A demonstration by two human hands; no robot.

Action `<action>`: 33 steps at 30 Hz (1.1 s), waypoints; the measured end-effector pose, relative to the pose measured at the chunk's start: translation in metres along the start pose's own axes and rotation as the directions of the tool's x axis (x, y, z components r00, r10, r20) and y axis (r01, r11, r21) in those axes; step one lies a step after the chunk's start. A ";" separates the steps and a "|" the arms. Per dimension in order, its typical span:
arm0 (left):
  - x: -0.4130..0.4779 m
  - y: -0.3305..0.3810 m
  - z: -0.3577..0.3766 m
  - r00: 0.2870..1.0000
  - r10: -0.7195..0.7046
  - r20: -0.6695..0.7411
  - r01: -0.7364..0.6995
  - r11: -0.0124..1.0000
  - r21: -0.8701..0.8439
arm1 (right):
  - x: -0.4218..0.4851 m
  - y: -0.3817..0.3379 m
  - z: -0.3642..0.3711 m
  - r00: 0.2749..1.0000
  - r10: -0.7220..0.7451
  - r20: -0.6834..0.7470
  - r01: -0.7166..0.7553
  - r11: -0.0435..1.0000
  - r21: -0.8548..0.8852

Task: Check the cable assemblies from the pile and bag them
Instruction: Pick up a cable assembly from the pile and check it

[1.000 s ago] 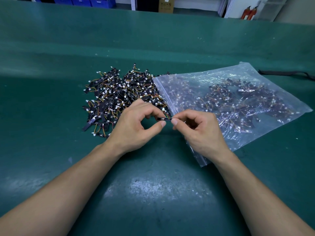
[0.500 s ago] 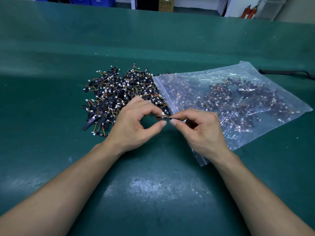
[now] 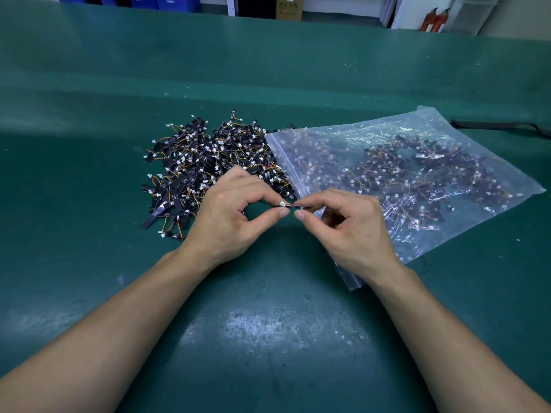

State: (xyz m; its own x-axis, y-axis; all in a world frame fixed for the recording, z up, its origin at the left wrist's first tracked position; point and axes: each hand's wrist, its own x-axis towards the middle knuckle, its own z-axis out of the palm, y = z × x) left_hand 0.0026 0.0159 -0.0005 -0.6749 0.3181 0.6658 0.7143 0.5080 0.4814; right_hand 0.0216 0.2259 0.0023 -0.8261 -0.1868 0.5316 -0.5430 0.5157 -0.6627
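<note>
Head: left hand [image 3: 229, 216], right hand [image 3: 351, 231] still pinch cable assembly [image 3: 301, 206]; connector [image 3: 282, 203] revealed.

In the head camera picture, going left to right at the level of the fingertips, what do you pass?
pile of cable assemblies → left hand → cable assembly pinched between both hands → right hand → clear plastic bag

Two hands [image 3: 226, 225] [image 3: 354, 231], one bag [image 3: 337, 135], one pile [image 3: 202, 162]
</note>
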 end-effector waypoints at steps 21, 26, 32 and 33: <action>0.001 0.003 -0.002 1.000 0.000 0.017 0.000 1.000 0.003 | 0.000 0.000 0.000 1.000 0.011 -0.001 -0.011 0.999 -0.038; -0.001 0.003 -0.001 1.000 -0.019 0.014 0.019 1.000 -0.007 | 0.001 0.001 -0.001 1.000 -0.027 -0.003 0.027 0.999 -0.040; -0.001 0.003 -0.001 0.999 -0.037 0.034 0.037 0.999 -0.007 | 0.001 -0.001 -0.002 1.000 -0.030 0.004 0.030 0.999 -0.040; -0.001 0.004 -0.001 0.999 -0.038 0.032 0.038 0.999 -0.006 | 0.001 -0.001 -0.002 1.000 -0.015 0.003 0.015 0.999 -0.039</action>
State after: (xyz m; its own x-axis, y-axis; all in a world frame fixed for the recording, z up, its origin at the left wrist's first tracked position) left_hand 0.0061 0.0167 0.0012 -0.7070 0.3246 0.6283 0.6892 0.5151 0.5095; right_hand 0.0218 0.2271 0.0045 -0.8185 -0.1967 0.5398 -0.5490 0.5447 -0.6340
